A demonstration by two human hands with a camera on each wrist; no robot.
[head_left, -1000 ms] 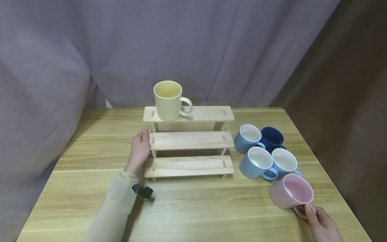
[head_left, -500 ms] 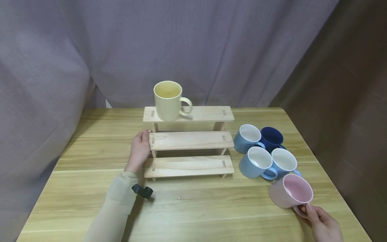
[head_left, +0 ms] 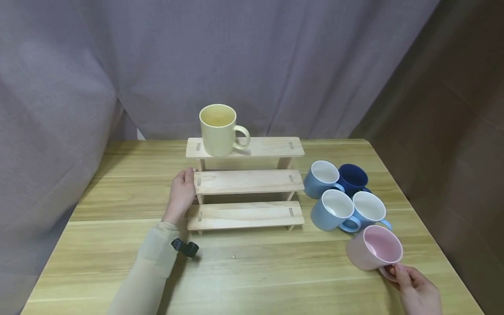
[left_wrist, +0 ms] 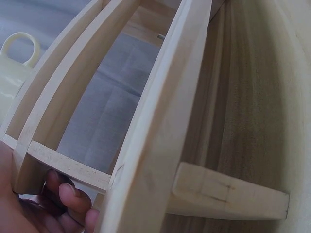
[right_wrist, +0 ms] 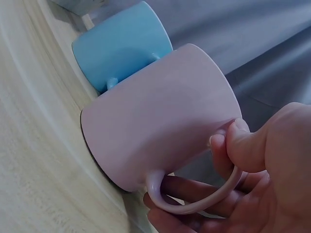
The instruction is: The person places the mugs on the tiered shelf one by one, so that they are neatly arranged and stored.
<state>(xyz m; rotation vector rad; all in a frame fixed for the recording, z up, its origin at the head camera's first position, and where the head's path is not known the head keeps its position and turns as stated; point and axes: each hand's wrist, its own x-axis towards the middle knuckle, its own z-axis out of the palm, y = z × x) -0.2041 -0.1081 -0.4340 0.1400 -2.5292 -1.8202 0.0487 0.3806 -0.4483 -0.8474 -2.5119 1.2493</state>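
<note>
The right hand [head_left: 419,288] has its thumb and fingers around the handle of the pink mug [head_left: 364,253]. The round part of the mug is just ahead of that hand and a bit to its left, and the handle points back at the hand. I cannot tell if the bottom of the mug is all the way down on the surface [head_left: 275,280]. The wooden three-step rack [head_left: 249,182] is well off to the left of the right hand and farther ahead. Its long way goes from side to side, starting by the left hand [head_left: 182,192] and reaching out to that hand's right. The left hand is nearer to it, and grips its left end by the middle shelf with bent fingers. The right hand is much nearer to the mugs in the bunch. Now count: one rack with three shelves, one pink mug, three light blue mugs [head_left: 327,214] and one dark blue mug [head_left: 352,180] in a bunch ahead of the right hand, and one yellow mug [head_left: 218,140] on the top shelf, ahead of the left hand and a little to its right. That makes six mugs.
</note>
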